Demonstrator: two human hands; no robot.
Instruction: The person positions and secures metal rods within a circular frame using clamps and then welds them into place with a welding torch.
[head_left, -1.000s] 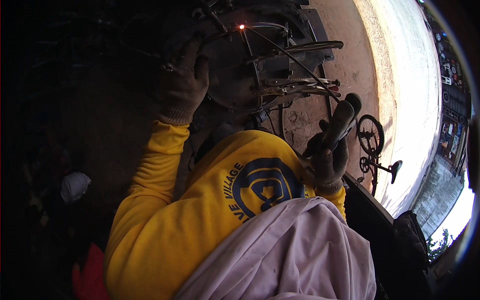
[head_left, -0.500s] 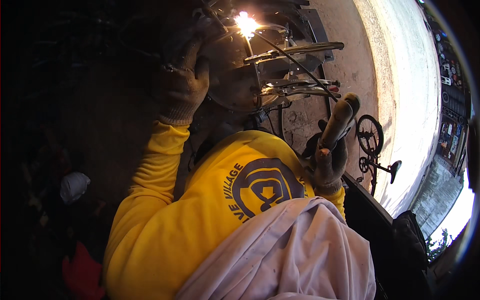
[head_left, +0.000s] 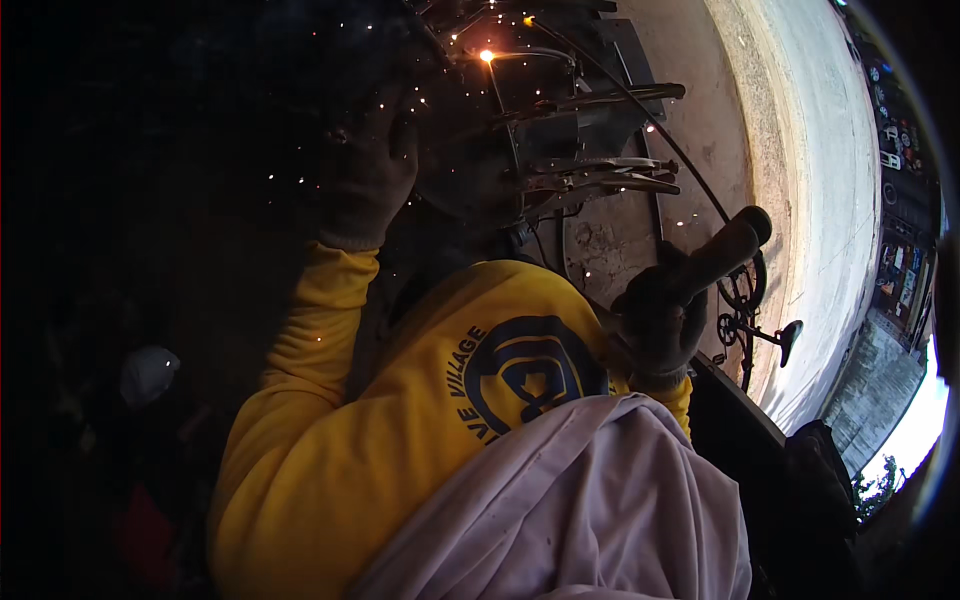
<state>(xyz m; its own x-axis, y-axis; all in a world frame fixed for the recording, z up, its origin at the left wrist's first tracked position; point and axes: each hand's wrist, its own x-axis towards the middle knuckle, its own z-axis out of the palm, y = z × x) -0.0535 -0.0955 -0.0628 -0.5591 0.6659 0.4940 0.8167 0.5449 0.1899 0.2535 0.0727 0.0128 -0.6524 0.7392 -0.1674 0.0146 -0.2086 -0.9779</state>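
Note:
My right hand (head_left: 660,320), in a dark work glove, is closed around a welding electrode holder (head_left: 725,255). From its head a long thin welding rod (head_left: 640,105) slants up and left, its tip glowing orange. Apart from that tip, a bright hot spot (head_left: 487,56) glows on a metal frame (head_left: 600,98) of bars and plates. My left hand (head_left: 365,190), also gloved, is raised beside the frame's left side; its thumb shows faintly, but deep shadow hides the other fingers and anything in them.
Sparks scatter around the metalwork. A bicycle (head_left: 740,325) stands beyond my right hand, near a pale strip of ground (head_left: 810,200). A light cloth (head_left: 590,510) drapes over my front. Low on the left, a whitish object (head_left: 150,375) sits in the dark.
The bright arc has gone out, leaving a small glow and flying sparks. My right hand has tilted the holder rightward, and the rod tip has moved up and right. My left hand has stayed put.

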